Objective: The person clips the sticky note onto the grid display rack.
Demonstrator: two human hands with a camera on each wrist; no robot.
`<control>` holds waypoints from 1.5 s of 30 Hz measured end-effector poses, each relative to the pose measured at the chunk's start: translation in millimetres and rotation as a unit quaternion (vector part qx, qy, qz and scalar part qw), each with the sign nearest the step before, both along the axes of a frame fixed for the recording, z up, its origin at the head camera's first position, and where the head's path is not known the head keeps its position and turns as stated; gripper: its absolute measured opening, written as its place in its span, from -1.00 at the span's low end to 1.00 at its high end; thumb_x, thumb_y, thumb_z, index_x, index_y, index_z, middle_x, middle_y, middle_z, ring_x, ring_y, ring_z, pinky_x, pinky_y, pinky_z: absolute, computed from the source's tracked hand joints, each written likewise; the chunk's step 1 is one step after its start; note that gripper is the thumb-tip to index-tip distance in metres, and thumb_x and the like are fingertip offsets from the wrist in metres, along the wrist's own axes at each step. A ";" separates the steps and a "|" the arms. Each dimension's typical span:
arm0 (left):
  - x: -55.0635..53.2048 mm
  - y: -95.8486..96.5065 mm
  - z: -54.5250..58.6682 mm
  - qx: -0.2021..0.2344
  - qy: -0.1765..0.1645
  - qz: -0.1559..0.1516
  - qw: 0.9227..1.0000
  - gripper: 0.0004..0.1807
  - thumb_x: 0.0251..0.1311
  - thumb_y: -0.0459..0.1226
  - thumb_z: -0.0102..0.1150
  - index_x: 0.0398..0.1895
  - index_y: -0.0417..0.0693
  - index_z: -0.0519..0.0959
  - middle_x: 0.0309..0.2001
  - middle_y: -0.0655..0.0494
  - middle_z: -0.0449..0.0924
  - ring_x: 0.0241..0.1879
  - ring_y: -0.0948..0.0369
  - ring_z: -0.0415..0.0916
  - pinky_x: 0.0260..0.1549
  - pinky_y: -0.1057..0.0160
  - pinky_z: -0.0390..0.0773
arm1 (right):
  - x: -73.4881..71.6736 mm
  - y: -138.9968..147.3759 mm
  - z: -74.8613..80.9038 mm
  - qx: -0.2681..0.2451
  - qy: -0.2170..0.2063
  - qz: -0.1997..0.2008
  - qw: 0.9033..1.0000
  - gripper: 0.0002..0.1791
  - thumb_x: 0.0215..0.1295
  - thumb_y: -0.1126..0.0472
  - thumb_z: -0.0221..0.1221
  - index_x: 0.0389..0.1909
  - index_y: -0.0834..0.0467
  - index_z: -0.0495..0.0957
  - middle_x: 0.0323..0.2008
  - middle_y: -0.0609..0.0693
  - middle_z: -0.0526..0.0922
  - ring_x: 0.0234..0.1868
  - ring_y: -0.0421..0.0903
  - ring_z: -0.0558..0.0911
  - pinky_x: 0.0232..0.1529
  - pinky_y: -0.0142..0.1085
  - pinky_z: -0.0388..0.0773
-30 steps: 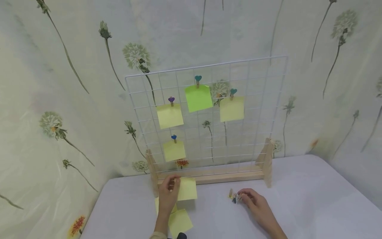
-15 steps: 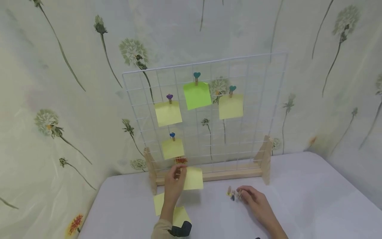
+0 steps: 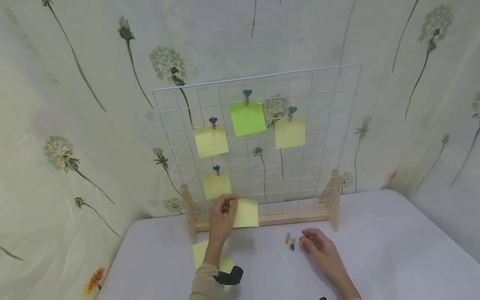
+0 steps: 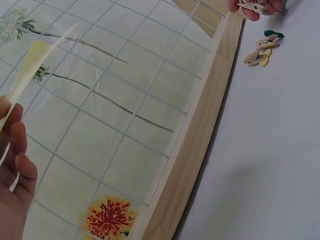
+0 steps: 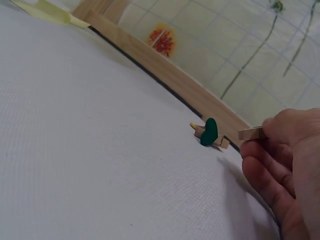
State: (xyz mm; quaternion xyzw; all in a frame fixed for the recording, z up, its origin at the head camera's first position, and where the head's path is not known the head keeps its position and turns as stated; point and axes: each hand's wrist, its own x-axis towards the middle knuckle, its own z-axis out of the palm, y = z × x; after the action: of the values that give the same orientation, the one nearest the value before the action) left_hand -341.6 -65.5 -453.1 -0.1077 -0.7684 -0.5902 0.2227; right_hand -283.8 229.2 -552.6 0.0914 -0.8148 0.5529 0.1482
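My left hand (image 3: 222, 218) pinches a pale yellow sticky note (image 3: 246, 213) by its left edge, in front of the lower part of a white wire grid (image 3: 315, 166). In the left wrist view that note (image 4: 31, 67) appears nearly edge-on. Between the thumb and fingers of my right hand (image 3: 320, 248) is a small wooden clothespin (image 5: 251, 133), held above the white table. Close to its fingertips lie loose clothespins, one with a green heart (image 5: 210, 131) and another with a yellow one (image 4: 266, 57).
A bright green note (image 3: 248, 119) and several yellow notes, including one at the right (image 3: 290, 133), hang on the grid from heart clothespins. A wooden base (image 3: 292, 217) carries the grid. More yellow notes (image 3: 200, 251) lie on the table (image 3: 390, 250), partly behind my left forearm.
My left hand has risen and moved right with its yellow note, toward the grid. My right hand has lifted a clothespin slightly from beside the loose ones.
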 end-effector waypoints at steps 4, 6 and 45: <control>-5.3 3.0 10.6 0.003 0.017 0.003 1.000 -0.91 0.28 -0.15 0.11 -0.22 0.19 0.59 -0.31 0.21 0.61 -0.37 0.28 0.48 -0.36 0.39 0.47 | -0.2 -0.6 -1.7 0.016 -0.001 -0.004 1.000 -0.72 0.27 0.19 0.18 -0.01 0.13 0.50 -0.22 -0.03 0.62 -0.20 -0.37 0.60 -0.20 -0.47 0.58; -7.4 4.8 15.3 0.006 0.021 0.005 1.000 -0.90 0.28 -0.17 0.11 -0.21 0.14 0.60 -0.30 0.16 0.61 -0.39 0.25 0.46 -0.38 0.39 0.45 | -0.6 -1.4 -3.4 0.028 0.003 -0.005 1.000 -0.74 0.26 0.23 0.19 -0.03 0.11 0.51 -0.23 -0.04 0.64 -0.22 -0.36 0.60 -0.21 -0.47 0.57; -29.5 28.8 55.6 0.023 0.036 0.032 0.999 -0.89 0.28 -0.23 0.08 -0.22 0.08 0.60 -0.23 0.19 0.63 -0.32 0.28 0.52 -0.38 0.34 0.53 | 2.6 -4.1 4.3 0.035 -0.056 -0.035 0.997 -0.70 0.40 -0.02 0.00 0.00 0.02 0.52 -0.20 -0.06 0.68 -0.19 -0.33 0.64 -0.19 -0.46 0.57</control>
State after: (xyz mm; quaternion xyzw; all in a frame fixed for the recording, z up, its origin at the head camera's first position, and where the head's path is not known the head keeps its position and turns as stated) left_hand -371.1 -36.7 -397.5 -0.0994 -0.7491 -0.5961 0.2713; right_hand -281.3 225.0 -548.3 0.0367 -0.8435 0.5226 0.1187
